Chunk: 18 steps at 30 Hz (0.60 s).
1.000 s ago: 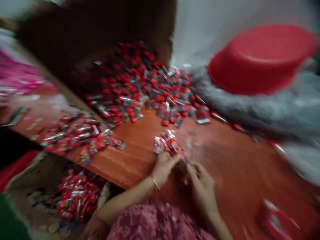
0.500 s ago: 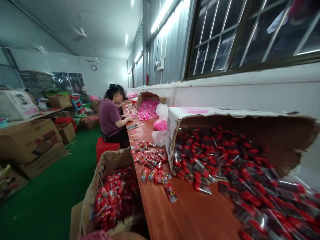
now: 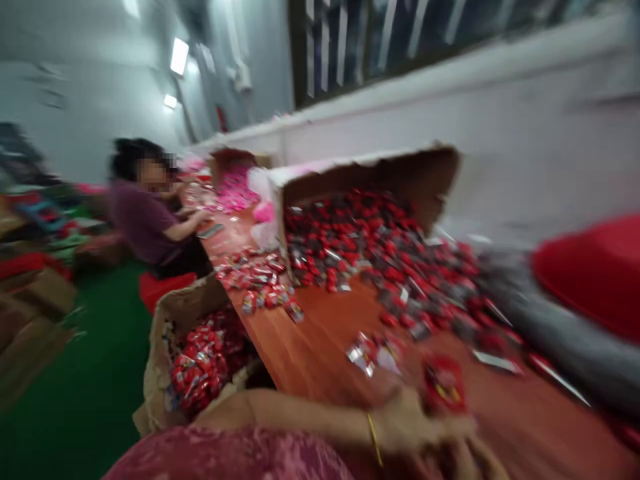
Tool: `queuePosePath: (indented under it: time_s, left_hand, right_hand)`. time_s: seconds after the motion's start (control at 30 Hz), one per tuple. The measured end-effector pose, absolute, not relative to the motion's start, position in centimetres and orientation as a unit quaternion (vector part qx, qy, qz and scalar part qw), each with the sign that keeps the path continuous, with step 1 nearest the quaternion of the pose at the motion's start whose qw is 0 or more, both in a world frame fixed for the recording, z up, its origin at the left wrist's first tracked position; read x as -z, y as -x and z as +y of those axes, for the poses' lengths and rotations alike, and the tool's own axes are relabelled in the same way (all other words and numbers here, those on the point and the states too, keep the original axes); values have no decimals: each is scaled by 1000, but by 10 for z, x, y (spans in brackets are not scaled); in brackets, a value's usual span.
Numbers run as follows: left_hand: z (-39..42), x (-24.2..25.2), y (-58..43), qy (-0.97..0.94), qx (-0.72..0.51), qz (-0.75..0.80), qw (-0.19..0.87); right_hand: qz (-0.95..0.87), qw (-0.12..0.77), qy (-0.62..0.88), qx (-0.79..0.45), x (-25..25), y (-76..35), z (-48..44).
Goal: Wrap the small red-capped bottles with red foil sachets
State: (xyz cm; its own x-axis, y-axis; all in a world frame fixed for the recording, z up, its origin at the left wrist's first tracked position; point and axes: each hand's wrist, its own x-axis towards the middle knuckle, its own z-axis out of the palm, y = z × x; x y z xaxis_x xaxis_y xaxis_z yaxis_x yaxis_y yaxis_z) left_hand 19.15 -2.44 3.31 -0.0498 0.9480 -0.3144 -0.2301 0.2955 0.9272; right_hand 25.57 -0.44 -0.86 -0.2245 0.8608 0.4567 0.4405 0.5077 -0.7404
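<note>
The picture is smeared by motion. My left hand [image 3: 413,425], with a thin gold bangle at the wrist, lies at the near edge of the wooden table [image 3: 310,347] and is closed on a red packet [image 3: 444,388]. Only a blurred part of my right hand [image 3: 473,461] shows at the bottom edge, just below the left hand, and its fingers cannot be made out. A few loose packets [image 3: 369,351] lie on the table a little beyond my left hand.
A tipped cardboard box [image 3: 370,175] spills a heap of red pieces [image 3: 380,253] over the table. An open box of red packets [image 3: 200,360] stands at the table's left edge. A red basin [image 3: 595,273] rests on grey bags [image 3: 565,340]. A co-worker [image 3: 150,213] sits farther along.
The view swung up and left to the room, then partly back down. My hands left the picture and are back at the bottom, the left one holding a red packet.
</note>
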Motion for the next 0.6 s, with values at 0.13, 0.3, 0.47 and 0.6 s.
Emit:
queuePosePath:
  time_s: [0.13,0.3,0.47,0.6]
  left_hand:
    - [-12,-17,-193,-365,-429,482,671]
    - [-16,-10,-181,-393,-432,449,676]
    - [-17,-6,-162,-409,-474,449,637]
    - [-2,-1,-145,-461,-509,471,553]
  right_hand:
    - [-444,625,544,-341,24,-278,-48]
    - [-355,647,520,-431,21,-258,-43]
    - [-384,639,533,-401,24,-241,-45]
    - [-422,633,549,-345,32,-236,-40]
